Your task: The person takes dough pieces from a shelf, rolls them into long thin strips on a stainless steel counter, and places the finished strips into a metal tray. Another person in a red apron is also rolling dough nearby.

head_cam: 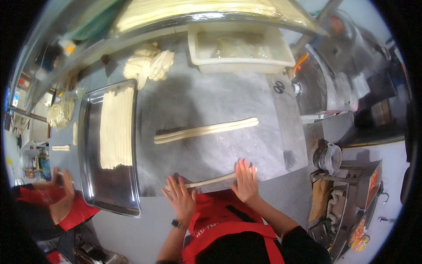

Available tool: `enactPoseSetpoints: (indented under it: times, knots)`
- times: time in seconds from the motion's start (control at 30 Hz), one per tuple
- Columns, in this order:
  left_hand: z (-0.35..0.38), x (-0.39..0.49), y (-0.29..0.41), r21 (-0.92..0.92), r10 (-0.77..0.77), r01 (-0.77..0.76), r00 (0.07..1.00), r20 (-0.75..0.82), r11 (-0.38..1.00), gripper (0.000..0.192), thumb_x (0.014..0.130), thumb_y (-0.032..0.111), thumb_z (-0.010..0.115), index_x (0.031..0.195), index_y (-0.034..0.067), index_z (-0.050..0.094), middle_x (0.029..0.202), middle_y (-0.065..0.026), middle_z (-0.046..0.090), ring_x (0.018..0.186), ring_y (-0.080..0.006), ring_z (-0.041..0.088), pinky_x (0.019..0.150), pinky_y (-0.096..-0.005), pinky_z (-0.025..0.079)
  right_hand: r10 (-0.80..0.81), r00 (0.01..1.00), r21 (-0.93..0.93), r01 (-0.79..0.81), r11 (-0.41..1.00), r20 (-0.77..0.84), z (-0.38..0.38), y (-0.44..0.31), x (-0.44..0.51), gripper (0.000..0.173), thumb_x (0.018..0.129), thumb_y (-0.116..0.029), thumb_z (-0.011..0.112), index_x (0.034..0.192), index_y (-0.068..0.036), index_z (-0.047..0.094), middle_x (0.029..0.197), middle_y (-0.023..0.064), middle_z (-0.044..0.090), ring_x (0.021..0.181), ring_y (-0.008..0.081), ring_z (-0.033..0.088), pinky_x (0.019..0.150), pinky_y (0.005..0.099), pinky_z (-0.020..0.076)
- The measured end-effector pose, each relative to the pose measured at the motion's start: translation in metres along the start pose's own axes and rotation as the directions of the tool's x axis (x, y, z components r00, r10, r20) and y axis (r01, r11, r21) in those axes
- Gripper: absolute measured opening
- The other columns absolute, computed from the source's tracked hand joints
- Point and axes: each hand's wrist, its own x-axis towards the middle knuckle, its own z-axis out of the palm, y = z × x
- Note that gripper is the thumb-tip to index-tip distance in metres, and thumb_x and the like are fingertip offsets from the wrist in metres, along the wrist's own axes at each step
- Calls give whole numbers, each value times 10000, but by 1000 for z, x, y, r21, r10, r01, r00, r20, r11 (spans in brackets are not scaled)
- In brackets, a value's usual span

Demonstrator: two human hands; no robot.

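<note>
A thin rope of pale dough (212, 181) lies along the near edge of the grey worktop, under both palms. My left hand (180, 195) presses flat on its left end, fingers spread. On its right end rests my right hand (245, 181), fingers extended and slightly apart. Beyond them, two dough ropes (207, 130) lie side by side, touching along their length. To the left stands a metal tray (115, 189) with a tight row of dough strips (117, 128) along its right half. A heap of dough pieces (148, 62) sits farther back.
A white plastic tub (242, 66) holding a clear plastic sheet stands at the back. Black-handled scissors (279, 87) lie at the worktop's right side. On the left, a co-worker's hands (64, 181) are over the table. Wrapped dough (61, 114) lies beyond them. A shelf overhangs the back.
</note>
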Motion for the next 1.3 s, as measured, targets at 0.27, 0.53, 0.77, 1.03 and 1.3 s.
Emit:
enactPoseSetpoints:
  times: [0.27,0.53,0.77,1.03,1.3]
  knots:
    - [-7,132,-51,109,132,-113,974,-182,988,640,920,282,520,1491,78,316,1568,-229,190,1474,-378,110,1154,-614,69,-283,941,-251,233,940,-187,-2,59,140,689,927,-462,501,1473,-72,342,1572,180,212,1455,333,200,1168,518,169]
    - [-7,7,-47,85,-46,40,997,63,996,759,896,398,566,1487,16,283,1564,-258,166,1470,-404,93,1170,-587,34,191,978,-40,-188,981,89,-3,52,-8,775,865,-372,614,1486,-35,295,1555,252,193,1450,403,171,1174,524,137]
    - [-18,170,-79,-64,215,-251,915,-342,966,605,965,196,460,1463,-75,250,1537,-295,198,1433,-450,175,1179,-490,186,47,939,18,-44,999,-340,-22,102,151,760,937,-393,522,1486,40,225,1557,278,156,1455,415,143,1177,525,115]
    - [-11,-14,-59,-90,125,-113,982,139,990,791,834,239,628,1468,-52,255,1546,-322,138,1447,-470,117,1168,-583,92,-12,983,27,7,1000,181,-19,83,-23,908,822,-421,690,1464,53,258,1555,267,181,1450,397,192,1178,502,162]
    - [-14,279,-14,-175,271,-354,887,-372,919,715,901,279,583,1460,-59,293,1546,-265,214,1435,-406,206,1165,-510,177,183,832,496,124,859,-524,-28,132,220,657,1006,-442,381,1487,-6,280,1538,226,268,1429,322,272,1175,467,186]
